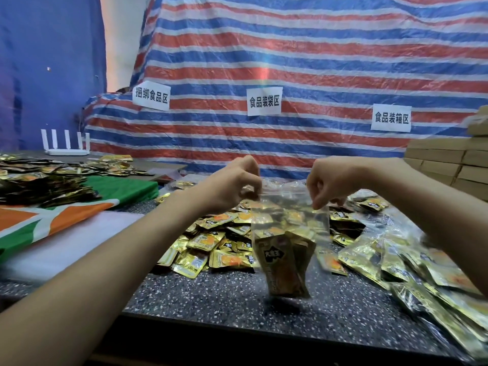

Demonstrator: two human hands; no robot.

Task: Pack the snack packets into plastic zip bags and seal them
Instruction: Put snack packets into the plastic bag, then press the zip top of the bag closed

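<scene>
Zip line of clear plastic zip bag (290,215) between fingertips (318,204) too faint: sealed or not unclear. Inside, below fingers, gold foil snack packets (285,262) blurred. Right of fingers, filled clear bags (422,273) smeared, cut by edge.

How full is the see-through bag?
Partly full: a few snack packets stand in the bottom of the zip bag.

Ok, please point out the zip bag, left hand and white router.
zip bag (290,217): head view, clear upper wall.
left hand (233,184): head view, back of hand.
white router (66,152): head view, its base.
</scene>
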